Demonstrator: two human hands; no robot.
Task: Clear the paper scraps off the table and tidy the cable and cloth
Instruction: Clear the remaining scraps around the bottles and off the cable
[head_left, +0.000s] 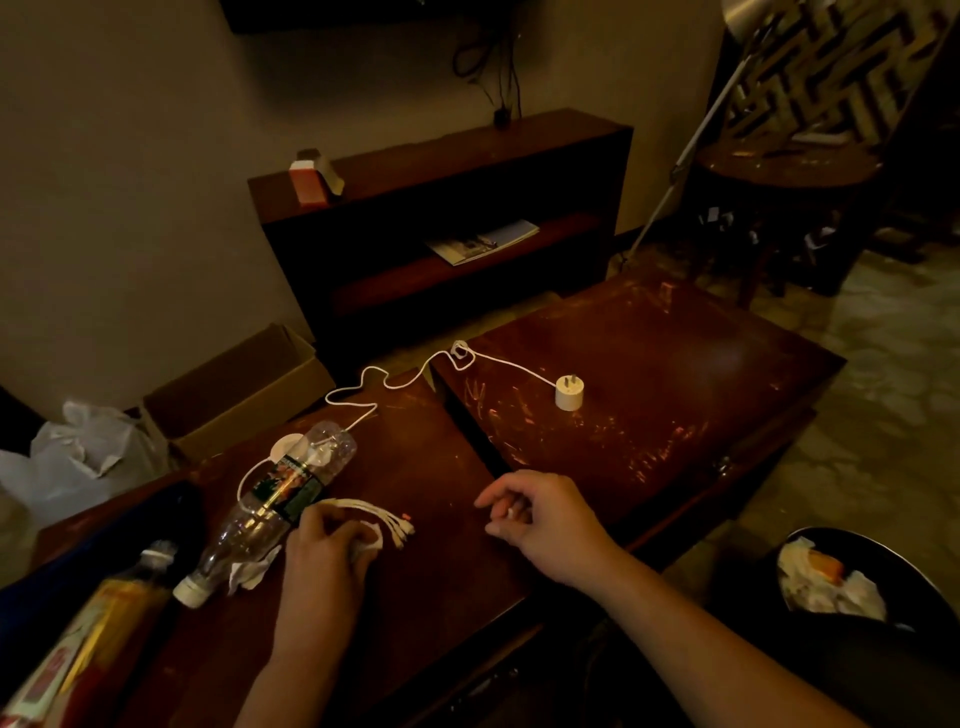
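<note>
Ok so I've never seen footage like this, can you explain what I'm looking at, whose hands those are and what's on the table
There is no machine here. A camera worn on a person's head looks down at their own two bare hands. The left hand is closed around white scraps beside the cable ends. The right hand hovers half-curled, apparently holding nothing. On the dark wooden table lie the white cable with its plug, a clear bottle on its side and a crumpled scrap. A bin stands at lower right.
</note>
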